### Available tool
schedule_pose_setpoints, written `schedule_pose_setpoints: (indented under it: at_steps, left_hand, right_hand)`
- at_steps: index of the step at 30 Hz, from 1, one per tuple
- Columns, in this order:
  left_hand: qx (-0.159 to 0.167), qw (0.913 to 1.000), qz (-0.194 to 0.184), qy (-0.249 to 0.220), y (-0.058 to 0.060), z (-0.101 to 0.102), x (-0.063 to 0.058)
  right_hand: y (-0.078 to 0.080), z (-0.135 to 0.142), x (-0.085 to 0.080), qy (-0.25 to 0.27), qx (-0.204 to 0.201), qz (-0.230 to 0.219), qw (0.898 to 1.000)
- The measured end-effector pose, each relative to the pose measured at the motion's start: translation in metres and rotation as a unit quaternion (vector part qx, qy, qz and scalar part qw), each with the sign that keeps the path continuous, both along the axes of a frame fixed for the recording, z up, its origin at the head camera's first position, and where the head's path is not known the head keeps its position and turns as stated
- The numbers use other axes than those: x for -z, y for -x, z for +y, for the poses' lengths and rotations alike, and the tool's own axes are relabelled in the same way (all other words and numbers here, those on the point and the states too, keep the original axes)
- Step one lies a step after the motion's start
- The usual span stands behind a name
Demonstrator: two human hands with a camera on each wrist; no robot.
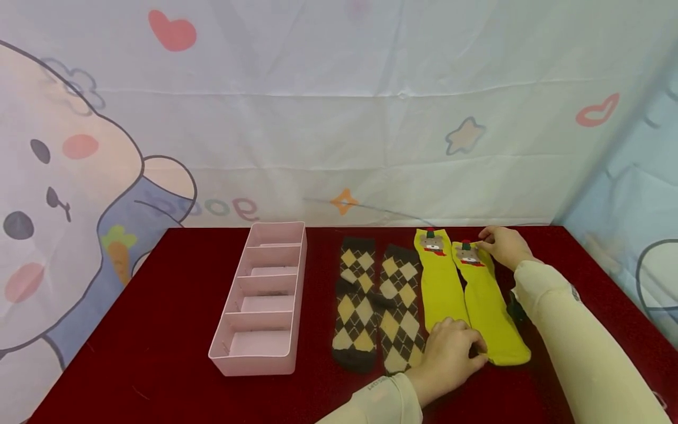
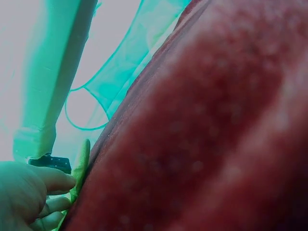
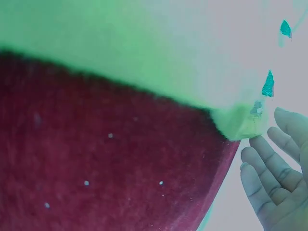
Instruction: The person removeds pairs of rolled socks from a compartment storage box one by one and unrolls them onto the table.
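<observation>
Two yellow socks lie side by side at the right, a left yellow sock (image 1: 442, 288) and a right yellow sock (image 1: 492, 306), each with a bear face near its cuff. My left hand (image 1: 450, 353) covers the left sock's foot end, and its thumb and fingers pinch the near edge of the right sock. In the left wrist view, the thumb (image 2: 60, 180) meets a sock edge. Beside the right sock's cuff is my right hand (image 1: 505, 244); the right wrist view shows its fingers (image 3: 269, 163) loosely extended by the sock corner (image 3: 238, 122).
Left of the yellow pair lie two argyle socks, one (image 1: 355, 306) flat beside the other (image 1: 399, 306). A pink box (image 1: 298, 300) with several compartments stands further left. Dark red cloth (image 1: 159, 318) covers the table, and a printed curtain (image 1: 328, 118) hangs behind it.
</observation>
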State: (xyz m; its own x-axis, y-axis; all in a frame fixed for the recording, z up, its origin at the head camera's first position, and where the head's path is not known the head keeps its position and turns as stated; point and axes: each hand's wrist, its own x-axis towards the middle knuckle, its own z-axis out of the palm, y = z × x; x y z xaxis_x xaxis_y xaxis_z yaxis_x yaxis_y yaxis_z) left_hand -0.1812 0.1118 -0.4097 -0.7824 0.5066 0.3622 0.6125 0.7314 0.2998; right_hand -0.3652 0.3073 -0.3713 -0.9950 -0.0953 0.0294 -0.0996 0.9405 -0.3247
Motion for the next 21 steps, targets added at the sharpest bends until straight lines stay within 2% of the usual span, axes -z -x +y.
schedule_pose_setpoints:
  at_steps: [7, 12, 16, 21]
  left_hand:
    - [0.004, 0.9972, -0.010, 0.073, -0.001, 0.000, -0.011]
    - [0.026, 0.9954, -0.017, 0.091, 0.000, 0.001, -0.014]
    - [0.036, 0.9942, -0.003, 0.101, 0.001, 0.000, -0.016]
    - [0.029, 0.9910, 0.039, 0.125, 0.002, -0.006, -0.021]
  right_hand:
    - [0.001, -0.001, -0.002, 0.010, -0.007, 0.007, 1.000]
    - [-0.004, 0.003, -0.002, 0.020, -0.008, 0.018, 1.000]
    - [-0.010, 0.004, -0.003, 0.032, -0.009, 0.024, 0.999]
    - [-0.016, 0.003, -0.006, 0.045, -0.017, 0.020, 0.999]
